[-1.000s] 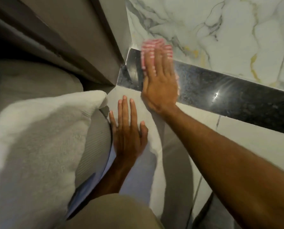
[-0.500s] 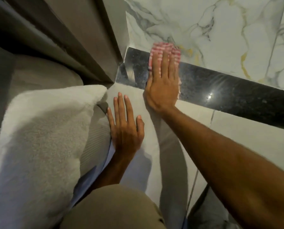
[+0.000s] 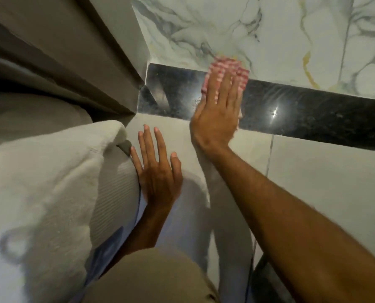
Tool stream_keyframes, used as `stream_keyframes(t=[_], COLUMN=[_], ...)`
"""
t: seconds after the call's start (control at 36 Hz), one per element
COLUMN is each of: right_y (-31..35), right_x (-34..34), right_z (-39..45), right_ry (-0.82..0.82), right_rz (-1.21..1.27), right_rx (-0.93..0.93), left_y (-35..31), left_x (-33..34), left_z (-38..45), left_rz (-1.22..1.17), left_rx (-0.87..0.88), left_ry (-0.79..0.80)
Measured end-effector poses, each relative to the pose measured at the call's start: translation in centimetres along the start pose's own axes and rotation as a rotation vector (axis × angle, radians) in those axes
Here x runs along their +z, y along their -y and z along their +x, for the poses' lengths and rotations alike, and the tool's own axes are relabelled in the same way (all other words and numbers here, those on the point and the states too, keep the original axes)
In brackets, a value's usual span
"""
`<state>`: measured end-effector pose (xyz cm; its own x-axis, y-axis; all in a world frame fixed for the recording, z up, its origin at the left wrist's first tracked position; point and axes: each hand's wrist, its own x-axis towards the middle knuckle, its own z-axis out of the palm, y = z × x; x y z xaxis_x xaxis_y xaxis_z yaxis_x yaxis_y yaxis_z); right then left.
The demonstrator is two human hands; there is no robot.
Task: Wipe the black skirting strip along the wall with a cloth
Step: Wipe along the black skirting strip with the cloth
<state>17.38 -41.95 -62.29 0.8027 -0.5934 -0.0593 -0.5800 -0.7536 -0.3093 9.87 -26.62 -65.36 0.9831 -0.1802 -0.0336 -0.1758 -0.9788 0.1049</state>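
The glossy black skirting strip (image 3: 313, 114) runs along the foot of the marble wall, from the corner on the left out to the right edge. My right hand (image 3: 217, 114) lies flat against it with fingers straight, pressing a red-and-white checked cloth (image 3: 225, 66) onto the strip; the cloth sticks out past my fingertips onto the wall. My left hand (image 3: 158, 171) rests flat on the pale floor tile, fingers spread, holding nothing.
A white marble wall (image 3: 269, 36) with grey and yellow veins rises above the strip. A grey panel edge (image 3: 107, 62) meets the strip at the corner. A thick white folded towel (image 3: 46, 182) lies at the left on a ribbed grey mat (image 3: 114, 193). My knee (image 3: 149, 278) is at the bottom.
My right hand has slid the cloth to the right along the strip, away from the corner. The left hand has stayed planted on the floor.
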Motion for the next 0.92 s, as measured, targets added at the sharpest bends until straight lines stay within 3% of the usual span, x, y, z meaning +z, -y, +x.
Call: stream_keyframes(t=[0.14, 0.22, 0.28, 0.36, 0.47, 0.53, 0.61, 0.69, 0.75, 0.81, 0.92], right_y=[3.0, -1.1, -4.9, -8.4, -5.7, -3.3, -2.0, -4.1, -6.9, -10.4, -13.2], right_x=[1.4, 0.2, -0.8, -1.9, -1.2, -0.4, 0.2, -0.7, -1.9, -2.9, -3.7], right_z=[0.1, -4.3, -7.3, -8.7, -4.4, -1.3, 0.2, -3.3, -6.8, -9.3, -7.3], right_ry=[0.129, 0.17, 0.169, 0.106, -0.007, -0.029, -0.001, 0.109, 0.159, 0.082, -0.118], right_rz=[0.034, 0.037, 0.023, -0.018, -0.008, 0.043, 0.071, 0.064, 0.053, 0.037, -0.12], right_rx=[-0.534, -0.599, -0.546, -0.314, -0.056, -0.095, -0.338, -0.516, -0.529, -0.432, 0.047], left_y=[0.2, -0.1, -0.1, 0.0, 0.0, 0.0, -0.4, -1.4, -2.0, -2.8, -4.8], left_x=[0.1, -0.5, -0.6, -0.4, 0.3, 0.7, 0.7, -0.2, -0.5, -0.6, 0.2], left_z=[-0.3, -0.3, -0.3, 0.0, -0.1, -0.4, -0.9, -1.6, -2.0, -2.0, -1.4], left_rz=[-0.024, -0.024, -0.029, -0.012, 0.045, 0.068, 0.065, 0.043, 0.07, 0.047, 0.004], left_rx=[0.001, 0.016, 0.034, 0.052, 0.103, 0.131, 0.163, 0.193, 0.246, 0.295, 0.391], left_ry=[0.001, 0.003, -0.007, -0.022, -0.047, -0.066, -0.077, -0.097, -0.105, -0.065, -0.012])
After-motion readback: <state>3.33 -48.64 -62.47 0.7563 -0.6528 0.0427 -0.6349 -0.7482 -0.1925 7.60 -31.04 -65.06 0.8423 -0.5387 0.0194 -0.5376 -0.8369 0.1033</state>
